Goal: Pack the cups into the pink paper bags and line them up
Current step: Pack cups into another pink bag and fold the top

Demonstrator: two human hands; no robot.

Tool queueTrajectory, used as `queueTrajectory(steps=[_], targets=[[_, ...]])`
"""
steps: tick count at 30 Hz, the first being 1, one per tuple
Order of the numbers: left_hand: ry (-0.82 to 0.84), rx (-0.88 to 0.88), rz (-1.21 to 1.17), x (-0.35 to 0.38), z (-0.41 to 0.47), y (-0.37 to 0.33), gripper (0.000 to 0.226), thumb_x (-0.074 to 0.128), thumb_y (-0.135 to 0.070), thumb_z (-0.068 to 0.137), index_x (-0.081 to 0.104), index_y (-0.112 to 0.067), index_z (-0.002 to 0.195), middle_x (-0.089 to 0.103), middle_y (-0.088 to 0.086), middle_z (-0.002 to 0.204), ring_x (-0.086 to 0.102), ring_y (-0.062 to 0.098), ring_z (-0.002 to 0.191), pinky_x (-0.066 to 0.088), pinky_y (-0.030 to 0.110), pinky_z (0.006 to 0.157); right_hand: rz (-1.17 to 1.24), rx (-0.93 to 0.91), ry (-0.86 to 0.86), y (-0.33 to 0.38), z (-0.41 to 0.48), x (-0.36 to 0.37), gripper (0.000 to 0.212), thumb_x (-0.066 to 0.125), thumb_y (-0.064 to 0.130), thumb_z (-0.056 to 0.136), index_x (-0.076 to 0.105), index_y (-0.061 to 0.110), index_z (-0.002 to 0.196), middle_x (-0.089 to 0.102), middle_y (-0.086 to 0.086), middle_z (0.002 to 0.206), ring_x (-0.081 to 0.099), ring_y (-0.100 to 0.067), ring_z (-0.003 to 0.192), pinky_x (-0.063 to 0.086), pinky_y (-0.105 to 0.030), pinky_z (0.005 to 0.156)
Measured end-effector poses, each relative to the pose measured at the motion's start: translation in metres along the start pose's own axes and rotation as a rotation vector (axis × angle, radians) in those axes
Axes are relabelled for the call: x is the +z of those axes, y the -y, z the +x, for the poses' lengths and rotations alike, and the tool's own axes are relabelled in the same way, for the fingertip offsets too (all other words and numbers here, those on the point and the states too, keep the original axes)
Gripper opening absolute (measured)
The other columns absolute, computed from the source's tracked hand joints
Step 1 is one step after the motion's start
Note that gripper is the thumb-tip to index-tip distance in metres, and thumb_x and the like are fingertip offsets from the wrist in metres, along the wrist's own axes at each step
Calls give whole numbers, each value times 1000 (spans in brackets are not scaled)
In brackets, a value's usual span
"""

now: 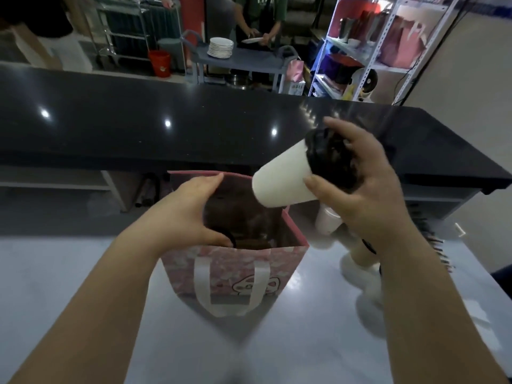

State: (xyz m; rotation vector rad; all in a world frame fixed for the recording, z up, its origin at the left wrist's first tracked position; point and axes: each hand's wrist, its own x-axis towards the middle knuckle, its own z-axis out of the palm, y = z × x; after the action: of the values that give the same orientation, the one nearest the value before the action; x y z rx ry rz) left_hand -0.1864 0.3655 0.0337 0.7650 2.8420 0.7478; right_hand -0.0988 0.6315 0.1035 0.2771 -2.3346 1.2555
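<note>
A pink paper bag (235, 270) with white handles stands open on the pale table in front of me. My left hand (182, 214) grips the bag's left rim, fingers spread along the opening. My right hand (360, 187) grips a white cup with a black lid (282, 178) by its lid end. The cup is tilted, its base pointing down-left over the bag's right rim. Something dark lies inside the bag, too dim to identify. More white cups (357, 261) lie on the table under my right forearm, partly hidden.
The pale table (83, 273) runs across the foreground. Behind it is a long black counter (194, 126). Beyond, a person handles plates at a grey cart (243, 59), and a white shelf (368, 45) with pink bags stands at the right.
</note>
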Motion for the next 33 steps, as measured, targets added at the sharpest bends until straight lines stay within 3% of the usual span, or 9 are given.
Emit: queueTrajectory(steps=[2, 4, 7, 10, 12, 17, 26, 33], targets=[[42, 39, 79, 5, 0, -2, 138, 86, -56, 55, -3, -25, 155, 5, -8, 163, -6, 1, 143, -2, 30, 116, -75, 27, 214, 10, 2, 24, 73, 75, 44, 71, 41, 51, 136, 41, 19, 127, 44, 0, 119, 46, -30, 99], [78, 73, 154, 11, 0, -3, 143, 84, -60, 56, -14, -22, 154, -10, -6, 163, -23, 3, 139, -15, 34, 115, -252, 42, 407, 9, 0, 51, 78, 74, 49, 71, 34, 54, 138, 37, 20, 126, 41, -3, 119, 43, -27, 99], [95, 91, 250, 19, -3, -6, 149, 81, -67, 53, -24, -24, 150, -24, -4, 160, -36, 14, 139, -21, 39, 113, -525, 5, 527, -8, -8, 72, 77, 73, 50, 72, 35, 45, 139, 34, 16, 128, 34, -9, 119, 43, -30, 99], [114, 100, 363, 24, -10, -8, 156, 76, -77, 48, -31, -22, 147, -32, 0, 157, -42, 20, 136, -23, 43, 112, -714, 93, 555, -30, -11, 74, 79, 75, 48, 73, 34, 40, 140, 32, 6, 134, 31, -19, 123, 41, -35, 101], [109, 93, 419, 27, -15, -11, 158, 73, -81, 47, -33, -20, 146, -34, 2, 156, -43, 24, 136, -23, 48, 113, -854, 133, 564, -40, -12, 77, 82, 76, 47, 73, 31, 36, 142, 32, 0, 135, 34, -25, 122, 42, -37, 99], [120, 78, 477, 31, -25, -22, 156, 72, -81, 50, -31, -16, 147, -34, 6, 156, -40, 28, 138, -16, 55, 116, -1124, 10, 615, -49, -12, 113, 80, 77, 31, 74, 32, 26, 140, 42, -9, 126, 48, -32, 108, 44, -39, 89], [102, 65, 533, 29, -21, -18, 150, 66, -84, 54, -25, -14, 150, -29, 12, 158, -36, 31, 140, -11, 58, 116, -921, 118, 692, -68, -13, 130, 84, 74, 34, 77, 25, 30, 145, 39, -6, 129, 46, -28, 112, 49, -39, 86], [67, 101, 534, 38, -21, -15, 149, 62, -88, 54, -25, -14, 150, -29, 14, 158, -36, 32, 140, -13, 59, 116, -837, 257, 713, -88, -32, 135, 79, 69, 32, 83, 23, 32, 147, 32, -10, 143, 41, -33, 122, 47, -44, 97]])
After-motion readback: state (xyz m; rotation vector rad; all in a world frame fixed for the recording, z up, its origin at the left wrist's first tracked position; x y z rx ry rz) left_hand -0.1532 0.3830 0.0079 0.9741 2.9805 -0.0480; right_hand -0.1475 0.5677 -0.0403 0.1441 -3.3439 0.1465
